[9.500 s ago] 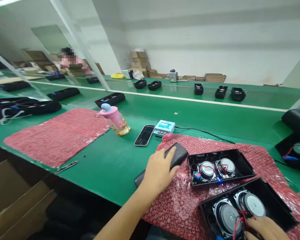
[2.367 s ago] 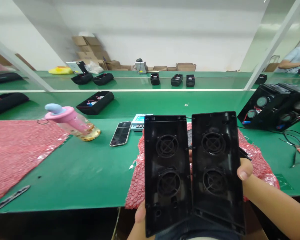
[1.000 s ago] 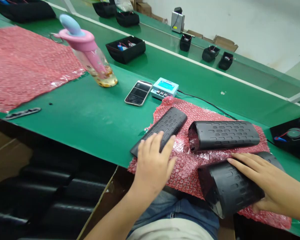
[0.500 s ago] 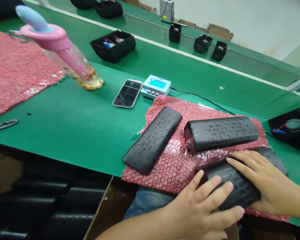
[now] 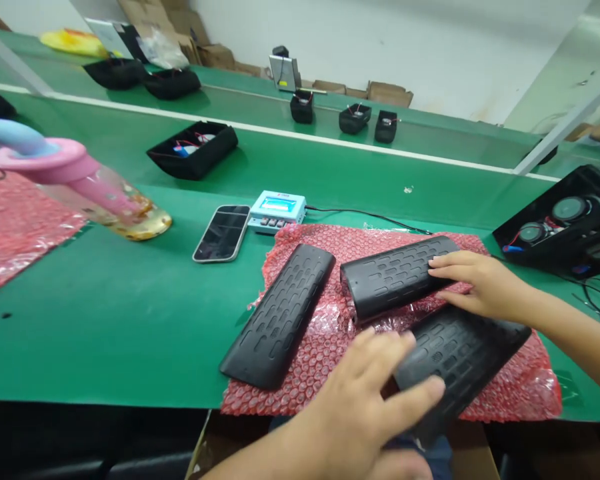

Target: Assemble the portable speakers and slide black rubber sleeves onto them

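Observation:
My right hand [image 5: 485, 287] grips the right end of a black perforated casing [image 5: 385, 273], fingers on its top and thumb along the near side. My left hand [image 5: 370, 393] is open, fingers spread and partly blurred, at the left side of a second black casing [image 5: 460, 353]. Whether it touches that casing I cannot tell. The second casing slants past the table's front edge, its lower end blurred. A third black casing [image 5: 280, 317] lies apart on the left. All three are over red bubble wrap [image 5: 325, 333].
A phone [image 5: 223, 233] and a light-blue device [image 5: 277, 212] with a cable are behind the wrap. A pink-lidded bottle [image 5: 80, 180] stands left. Open black speaker boxes [image 5: 193, 150] sit farther back, with a larger speaker box [image 5: 565, 220] at right. An open carton [image 5: 470, 447] is below the edge.
My right hand has shifted from the near casing to the far one. The near casing has slid toward the table's front edge. The camera view has turned and tilted up.

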### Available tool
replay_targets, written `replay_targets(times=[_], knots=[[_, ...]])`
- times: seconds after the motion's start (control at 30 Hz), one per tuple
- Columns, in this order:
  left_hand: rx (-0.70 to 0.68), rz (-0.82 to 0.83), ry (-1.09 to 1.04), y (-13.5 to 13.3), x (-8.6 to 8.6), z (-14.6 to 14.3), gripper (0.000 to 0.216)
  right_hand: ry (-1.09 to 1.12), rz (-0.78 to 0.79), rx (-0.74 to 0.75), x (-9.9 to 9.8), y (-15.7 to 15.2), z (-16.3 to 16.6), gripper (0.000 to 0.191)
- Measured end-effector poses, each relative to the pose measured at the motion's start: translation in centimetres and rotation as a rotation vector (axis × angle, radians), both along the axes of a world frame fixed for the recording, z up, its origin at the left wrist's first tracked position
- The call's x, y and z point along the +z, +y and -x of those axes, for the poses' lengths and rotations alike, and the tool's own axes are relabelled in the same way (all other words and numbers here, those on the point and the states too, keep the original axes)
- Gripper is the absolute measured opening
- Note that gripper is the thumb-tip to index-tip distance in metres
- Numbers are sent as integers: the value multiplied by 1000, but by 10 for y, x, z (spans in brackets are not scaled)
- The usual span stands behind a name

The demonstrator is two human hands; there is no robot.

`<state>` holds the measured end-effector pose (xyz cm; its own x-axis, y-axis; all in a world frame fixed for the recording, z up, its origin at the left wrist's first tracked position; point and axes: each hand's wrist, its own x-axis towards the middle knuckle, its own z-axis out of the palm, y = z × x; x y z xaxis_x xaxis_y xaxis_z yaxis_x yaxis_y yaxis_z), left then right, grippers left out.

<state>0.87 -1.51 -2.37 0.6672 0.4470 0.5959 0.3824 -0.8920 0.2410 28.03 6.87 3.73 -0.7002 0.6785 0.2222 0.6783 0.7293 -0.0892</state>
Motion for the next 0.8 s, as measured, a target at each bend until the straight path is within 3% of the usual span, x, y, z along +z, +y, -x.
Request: replay_targets(times=[0.07, 0.17, 0.3, 0.47, 0.8], knots=[[130, 18, 139, 20, 19, 5, 59, -79, -15, 14, -3, 8, 2, 23], [292, 19, 312, 52, 37, -2, 61, -95, -31, 2, -7, 11, 2, 35], [375, 94, 519, 81, 39, -28, 72, -43, -20, -22, -12, 18, 4, 42], [563, 72, 655, 96, 39, -51, 94, -15, 81, -119, -12, 41, 15, 48], [478, 162, 616, 130, 42, -40, 76, -39, 133, -224, 0, 78, 40, 30]])
